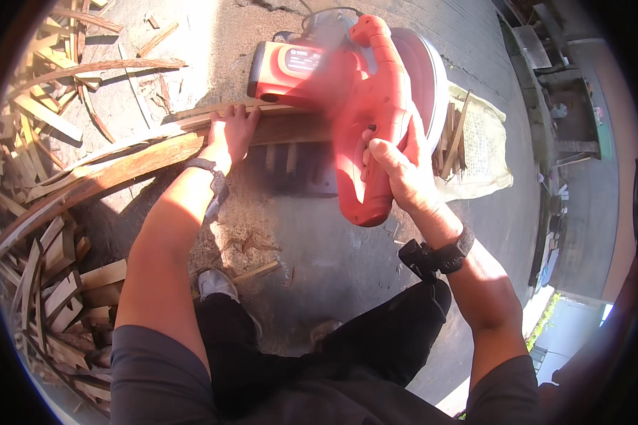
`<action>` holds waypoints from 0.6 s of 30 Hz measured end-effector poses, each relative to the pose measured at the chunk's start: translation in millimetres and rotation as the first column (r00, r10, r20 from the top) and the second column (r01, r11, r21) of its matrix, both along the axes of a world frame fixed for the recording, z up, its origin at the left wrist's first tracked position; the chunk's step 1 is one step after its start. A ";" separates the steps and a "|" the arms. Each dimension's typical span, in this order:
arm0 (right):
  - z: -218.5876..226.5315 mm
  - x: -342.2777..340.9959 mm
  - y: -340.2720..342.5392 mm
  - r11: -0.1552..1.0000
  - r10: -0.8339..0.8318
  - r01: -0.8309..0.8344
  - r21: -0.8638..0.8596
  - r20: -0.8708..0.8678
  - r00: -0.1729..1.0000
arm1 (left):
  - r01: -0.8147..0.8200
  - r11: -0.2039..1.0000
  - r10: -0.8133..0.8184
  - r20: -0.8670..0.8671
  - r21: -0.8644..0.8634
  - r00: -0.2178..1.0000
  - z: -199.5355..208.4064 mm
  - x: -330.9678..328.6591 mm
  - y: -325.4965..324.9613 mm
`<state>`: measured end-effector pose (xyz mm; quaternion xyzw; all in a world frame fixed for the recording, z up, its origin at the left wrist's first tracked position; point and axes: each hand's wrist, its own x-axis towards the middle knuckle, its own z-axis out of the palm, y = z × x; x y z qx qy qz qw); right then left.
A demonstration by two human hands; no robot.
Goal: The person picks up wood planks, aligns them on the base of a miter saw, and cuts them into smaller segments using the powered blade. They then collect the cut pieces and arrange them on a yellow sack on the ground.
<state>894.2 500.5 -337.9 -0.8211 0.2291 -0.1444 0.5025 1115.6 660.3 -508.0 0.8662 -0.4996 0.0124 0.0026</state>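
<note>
A red miter saw (305, 67) with a D-shaped handle and a round blade guard stands on the ground before me. My right hand (407, 173) is wrapped round the saw's handle (365, 198), its fingertips showing through the opening. Long, rough wooden slats (138, 152) with bark edges run from the left onto the saw's base (298, 170). My left hand (230, 134) grips these slats from above, fingers curled over their far edge, left of the saw head. The blade and the slats' right ends are hidden behind the saw body.
Wood offcuts (67, 283) lie heaped along the left side, with more scraps (57, 57) at the far left. Right of the saw, thin wood pieces (455, 134) rest on a pale sack (485, 142). My shoe (217, 283) stands near a small stick (255, 272).
</note>
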 end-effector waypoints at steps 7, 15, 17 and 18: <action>137.7 57.8 -32.1 0.951 -0.036 0.028 0.309 0.021 0.999 | 0.013 0.999 -0.012 -0.022 0.037 1.000 1.4 2.1 3.3; 146.5 37.9 -12.0 0.945 -0.025 0.126 -0.303 0.316 0.948 | 0.028 0.998 -0.023 -0.092 0.050 0.996 3.7 4.2 1.8; 143.8 40.7 -14.1 0.924 -0.047 0.162 -0.346 0.319 0.947 | 0.026 0.999 -0.025 -0.025 0.041 0.999 5.2 2.7 3.5; 144.9 45.3 -16.9 0.914 -0.071 0.196 -0.356 0.335 0.940 | 0.030 0.999 -0.029 -0.015 0.042 0.999 6.9 4.0 4.3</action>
